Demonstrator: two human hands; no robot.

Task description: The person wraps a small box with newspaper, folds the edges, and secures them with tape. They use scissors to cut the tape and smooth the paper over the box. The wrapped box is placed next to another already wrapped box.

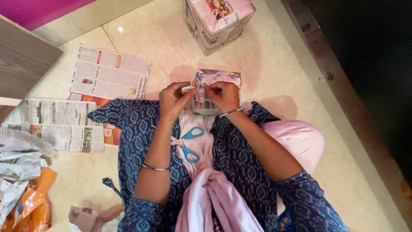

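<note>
My left hand point(174, 99) pinches a small roll of clear tape point(188, 89) just in front of my lap. My right hand point(223, 95) meets it, its fingers pulling at the tape's end. Right behind both hands stands a small box wrapped in newspaper point(216, 83), partly hidden by my fingers. A pair of scissors with blue handles point(191, 141) lies on my lap, on the pale pink cloth between my forearms.
A bigger newspaper-wrapped box point(216, 21) stands farther away on the marble floor. Loose newspaper sheets point(105, 75) lie to the left. Crumpled paper and an orange wrapper point(25, 202) pile up at the lower left. A wooden board point(23, 60) is at the upper left.
</note>
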